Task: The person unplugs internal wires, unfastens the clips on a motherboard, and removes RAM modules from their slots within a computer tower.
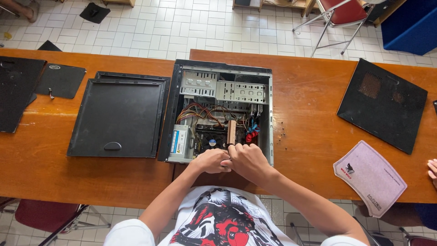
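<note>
Open PC case [218, 114] lies flat on the wooden tabletop [309, 132], side off, insides up. Both hands work at the case's near edge: left hand [210, 160] and right hand [248, 161] touch each other, fingers curled closed around the lower end of a light wooden brush handle [231, 132] that stands up out of the case, pointing away from the person; the handle end is hidden by the fingers, so which grip carries it more cannot be told. Just left of the handle inside the case sits a black fan [210, 140], and left of that the grey power supply [180, 143]. Coloured wires [200, 114] bunch in the middle of the case; red and blue cables [251, 132] lie just right of the handle. Metal drive bays [223, 86] fill the far half of the case. Left of the case, touching its side, lies a black side panel [119, 117], flat. Further left of the case are a small dark pad [60, 80] and another black panel [16, 91] at the tabletop's edge. Right of the case, a few small screws [283, 134] are scattered near its wall. Well right of the case sit a black vented panel [383, 104] and a pinkish-grey mat [369, 176]. Another person's fingers [433, 169] show beyond the mat at the frame edge. A red chair [341, 13] stands on the tiled floor past the case.
</note>
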